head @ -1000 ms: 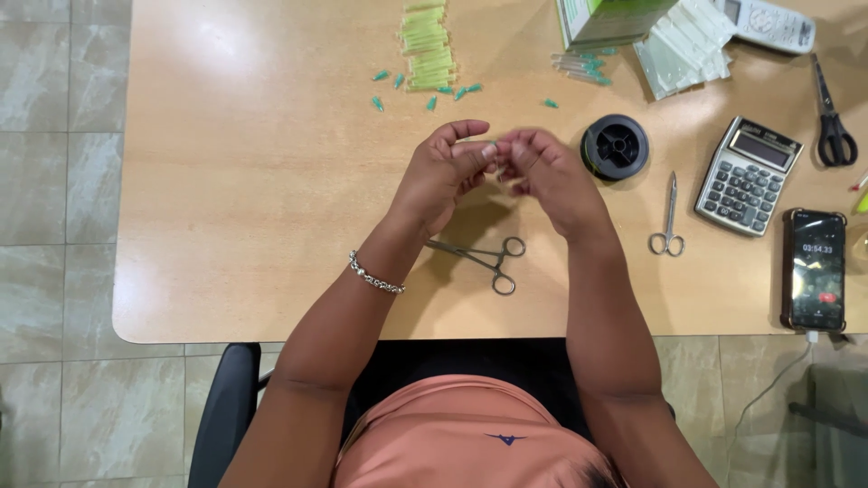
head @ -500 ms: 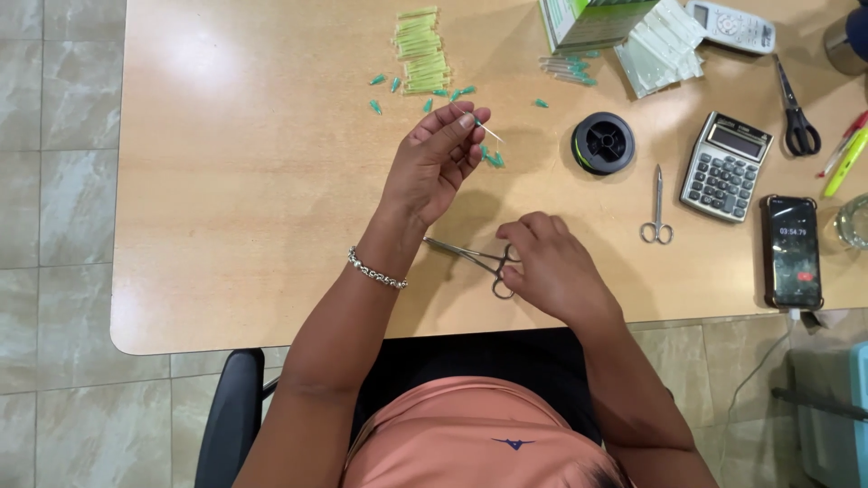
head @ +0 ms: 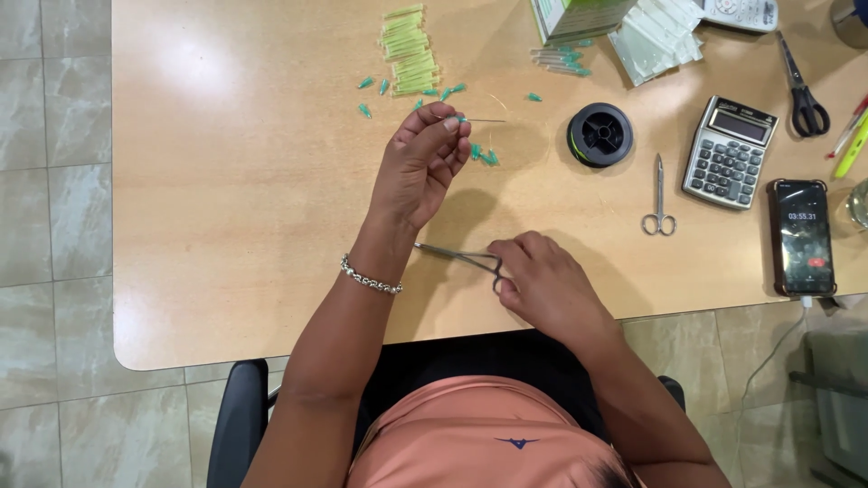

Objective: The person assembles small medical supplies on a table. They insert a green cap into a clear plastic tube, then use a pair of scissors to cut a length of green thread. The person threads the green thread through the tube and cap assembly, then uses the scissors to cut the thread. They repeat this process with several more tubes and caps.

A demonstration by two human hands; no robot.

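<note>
- The left hand (head: 420,163) is up above the table (head: 226,226); its fingertips are pinched tight on a thin needle (head: 484,120); the needle lies flat and long, its free tip pointing to 3 o'clock
- The right hand (head: 542,285) rests near the table's front edge; its fingers are curled into the ring handles of the metal clamp (head: 457,256); the clamp lies flat on the table, its long thin nose pointing to about 10 o'clock, under the left wrist
- A beaded bracelet (head: 371,276) sits on the left wrist
- At 12 o'clock from the left hand lies a pile of pale green tubes (head: 409,50) with little teal caps (head: 484,155) scattered near it
- At 3 o'clock from the needle sits a black spool (head: 600,135); past it lie small scissors (head: 659,199), a calculator (head: 730,152) and a phone (head: 802,237); black-handled scissors (head: 799,86) lie near the far right corner
- The left side of the table, toward 9 o'clock, has wide bare wood; the rounded front corner sits at 7 o'clock; between the two hands there is a small open patch of wood
</note>
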